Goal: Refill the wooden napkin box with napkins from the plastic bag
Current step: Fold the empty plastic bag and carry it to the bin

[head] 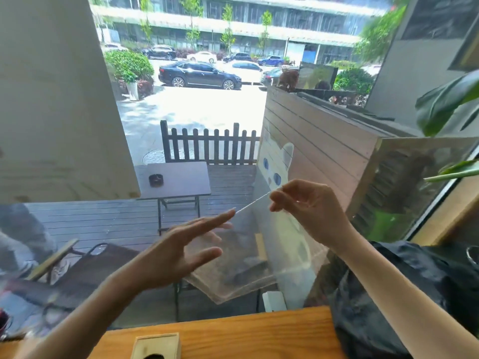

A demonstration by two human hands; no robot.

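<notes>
So the right hand (303,208) is pinching the top edge of the clear, empty-looking plastic bag (248,257) held up mid-air, left hand (181,252) open beside it, while the pale wooden napkin box (156,345) sits on the orange wooden desk (259,335) way down near, below the left hand.

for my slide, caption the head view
Right hand pinches a clear plastic bag, left hand open, above wooden napkin box.

Sunlit window (181,112), wooden counter (259,330), outdoor deck (103,218)
</notes>
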